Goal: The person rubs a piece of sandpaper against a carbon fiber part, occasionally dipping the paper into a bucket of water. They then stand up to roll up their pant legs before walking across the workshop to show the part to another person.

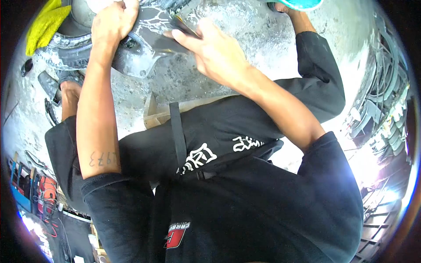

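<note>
A dark, curved glossy panel point(151, 27) streaked with whitish wet residue lies over a tyre at the top of the view. My left hand point(115, 21) is closed at the panel's upper left edge, its fingertips partly cut off by the frame. Between the thumb and fingers of my right hand point(219, 53) is a thin dark sheet of sandpaper point(172, 44), held over the panel's right side. The fingers of this hand are slightly smeared by motion.
A yellow cloth point(46, 26) hangs on the tyre point(66, 55) at the left. One edge of a teal basin point(302, 3) shows at top right. Under my legs is a low wooden seat point(157, 117). Dark curved parts point(372, 94) are piled along the right side.
</note>
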The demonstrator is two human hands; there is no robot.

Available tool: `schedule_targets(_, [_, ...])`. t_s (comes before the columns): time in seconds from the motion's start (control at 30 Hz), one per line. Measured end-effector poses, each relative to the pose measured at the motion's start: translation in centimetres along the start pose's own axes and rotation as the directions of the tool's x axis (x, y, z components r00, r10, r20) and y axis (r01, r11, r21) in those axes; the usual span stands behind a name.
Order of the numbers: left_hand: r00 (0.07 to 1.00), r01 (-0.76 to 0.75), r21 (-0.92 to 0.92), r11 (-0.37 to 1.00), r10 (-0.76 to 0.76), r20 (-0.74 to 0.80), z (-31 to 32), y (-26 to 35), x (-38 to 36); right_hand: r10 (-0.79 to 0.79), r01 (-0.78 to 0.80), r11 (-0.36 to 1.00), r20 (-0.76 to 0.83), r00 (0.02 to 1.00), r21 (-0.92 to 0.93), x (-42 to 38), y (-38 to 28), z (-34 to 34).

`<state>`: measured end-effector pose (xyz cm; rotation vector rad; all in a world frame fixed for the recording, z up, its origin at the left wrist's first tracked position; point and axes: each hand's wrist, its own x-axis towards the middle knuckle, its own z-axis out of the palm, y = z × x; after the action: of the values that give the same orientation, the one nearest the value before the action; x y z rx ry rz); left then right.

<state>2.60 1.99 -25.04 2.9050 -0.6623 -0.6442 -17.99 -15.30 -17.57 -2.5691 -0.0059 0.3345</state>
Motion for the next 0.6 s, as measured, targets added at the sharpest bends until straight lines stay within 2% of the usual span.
schedule_targets(0.07, [1.000, -0.005, 0.007, 1.000, 0.005, 0.012, -0.2, -0.1, 0.1, 0.012, -0.012, 0.999, 0.000, 1.000, 0.032, 0.3, 0.3, 0.3])
schedule_targets(0.13, [0.999, 0.033, -0.008, 0.999, -0.033, 0.016, 0.0, 0.0, 0.2, -0.019, 0.024, 0.998, -0.090, 0.996, 0.055, 2.2, -0.1, 1.3])
schedule_targets(0.3, [0.998, 0.045, 0.002, 0.999, -0.045, 0.049, -0.3, 0.6, -0.1, 0.009, -0.013, 0.994, 0.042, 0.999, 0.106, 0.0, 0.8, -0.4])
schedule_targets(0.4, [0.998, 0.045, -0.014, 0.999, -0.045, 0.037, -0.6, 1.0, -0.5, -0.008, 0.009, 0.997, -0.015, 1.000, 0.074, 1.4, 0.5, 0.3])
schedule_targets(0.47, [0.998, 0.036, -0.001, 0.999, -0.036, 0.056, -0.2, 0.7, -0.3, 0.067, -0.068, 0.991, 0.016, 0.998, 0.112, 2.3, -0.3, 0.6])
schedule_targets(0.6, [0.997, 0.030, 0.024, 0.999, -0.032, 0.069, -0.5, 0.5, 0.0, -0.012, 0.014, 0.996, -0.017, 1.000, 0.093, 0.9, 1.2, 0.3])
